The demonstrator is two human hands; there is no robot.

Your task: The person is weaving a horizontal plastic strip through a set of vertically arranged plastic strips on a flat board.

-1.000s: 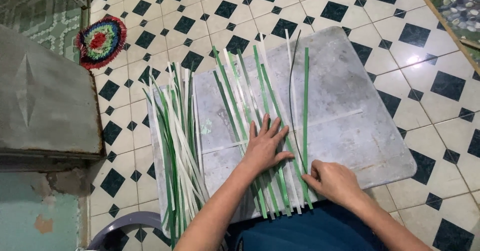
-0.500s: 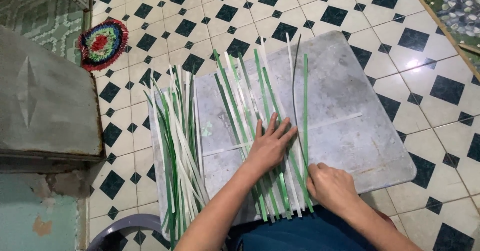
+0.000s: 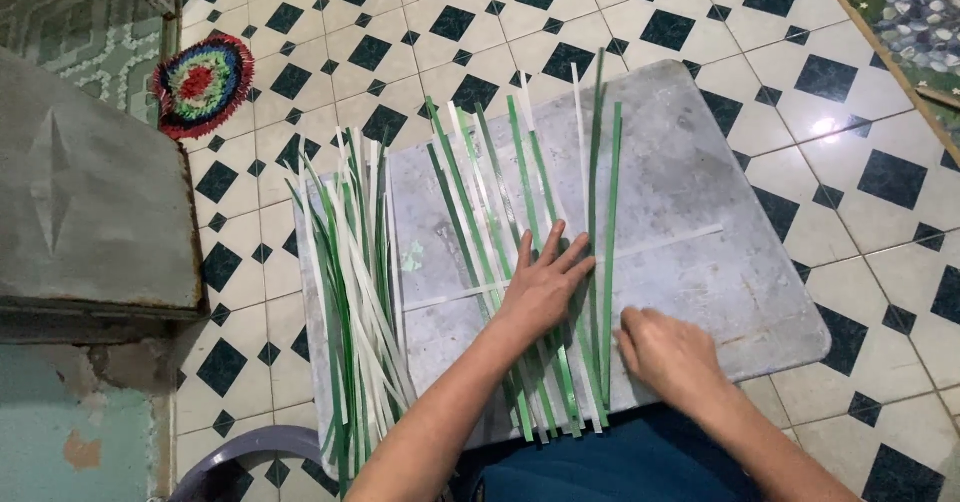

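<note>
A grey flat board (image 3: 700,202) lies on the tiled floor. On it, several long green and white strips (image 3: 520,162) lie side by side, running away from me. One white strip (image 3: 660,245) lies crosswise under them. My left hand (image 3: 545,287) presses flat on the lengthwise strips, fingers spread. My right hand (image 3: 672,352) rests on the board just right of the strips, its fingers curled at the edge of the rightmost green strip. A loose bundle of green and white strips (image 3: 355,292) lies along the board's left edge.
A grey stone-like block (image 3: 90,202) stands at the left. A round multicoloured mat (image 3: 203,84) lies on the black-and-white tiles behind it. A grey plastic rim (image 3: 240,457) shows at the bottom left. A patterned mat edge (image 3: 915,12) sits top right.
A white strip now lies crosswise under the lengthwise strips. My left hand has shifted slightly up; my right hand stays near the rightmost strips.
</note>
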